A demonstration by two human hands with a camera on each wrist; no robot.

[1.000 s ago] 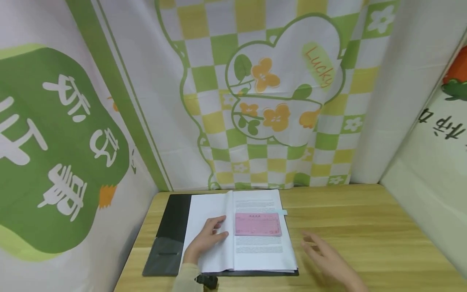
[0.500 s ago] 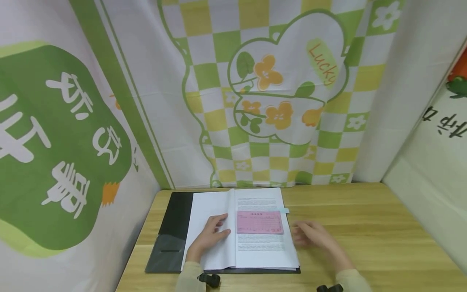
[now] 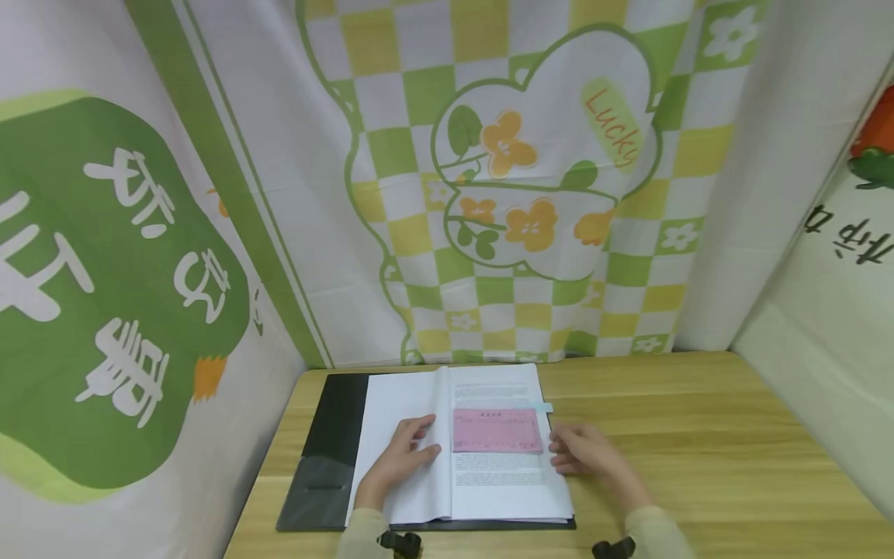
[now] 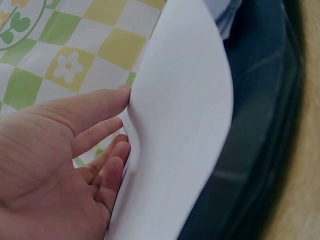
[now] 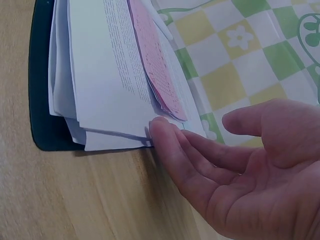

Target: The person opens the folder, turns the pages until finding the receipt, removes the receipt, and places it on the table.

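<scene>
A black folder (image 3: 338, 411) lies spread on the table with a stack of paper inside. My left hand (image 3: 401, 458) rests on the blank left-hand sheet (image 3: 398, 396), its fingers relaxed near the fold; in the left wrist view the thumb and fingertips touch the white paper (image 4: 175, 120). On the printed right-hand page (image 3: 506, 501) lies a pink printed slip (image 3: 497, 431). My right hand (image 3: 590, 456) is at the right edge of that page. In the right wrist view, loosely bent fingers touch the stack's edge (image 5: 117, 142), with the thumb held apart.
A pale blue tab (image 3: 546, 407) sticks out at the right of the stack. The wooden table (image 3: 698, 442) extends to the right. Behind it hangs a checked cloth (image 3: 433, 295), and printed cloth walls (image 3: 119, 295) stand at both sides.
My right hand has moved left from the bare table to the edge of the pages. The left hand stays on the left-hand sheet, and the folder has not moved.
</scene>
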